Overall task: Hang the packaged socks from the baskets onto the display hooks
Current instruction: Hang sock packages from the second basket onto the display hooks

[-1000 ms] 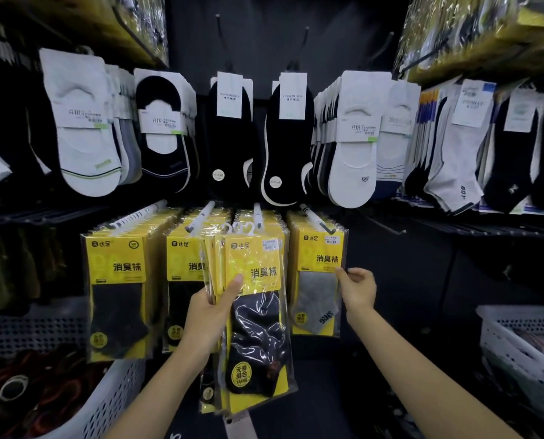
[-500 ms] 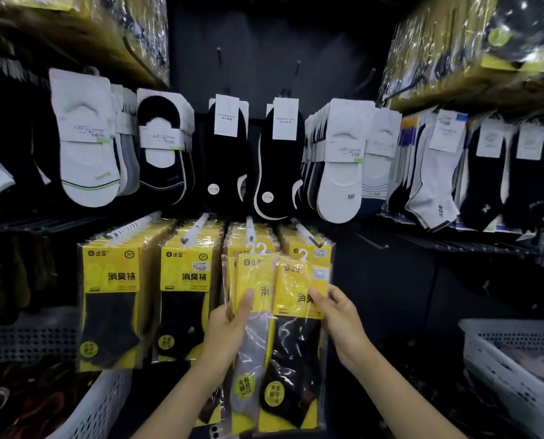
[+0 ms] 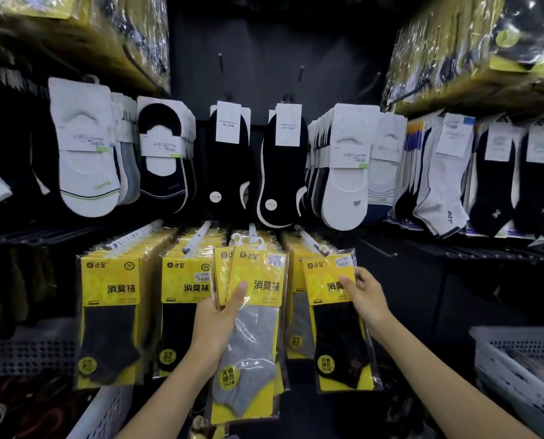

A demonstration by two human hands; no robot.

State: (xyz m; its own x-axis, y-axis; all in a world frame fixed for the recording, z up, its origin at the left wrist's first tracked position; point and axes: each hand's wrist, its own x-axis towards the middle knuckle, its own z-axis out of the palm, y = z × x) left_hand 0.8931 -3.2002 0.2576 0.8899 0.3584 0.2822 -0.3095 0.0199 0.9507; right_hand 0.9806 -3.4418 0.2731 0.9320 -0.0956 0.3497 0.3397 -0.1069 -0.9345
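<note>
both occupied: left grip (image 3: 215, 318) clamped on grey sock pack stack (image 3: 248, 340); right grip (image 3: 364, 296) pinching black sock pack (image 3: 337, 331) edge.

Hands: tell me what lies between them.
In the head view, between the left hand and right hand lie the grey-sock pack the left holds and the black-sock pack the right pinches.

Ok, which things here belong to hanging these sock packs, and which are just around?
Job: left hand gripping the grey-sock pack; right hand pinching the black-sock pack; white hook above it; white basket at right.
Not job: white no-show socks, black no-show socks, wrapped bundles on top.
</note>
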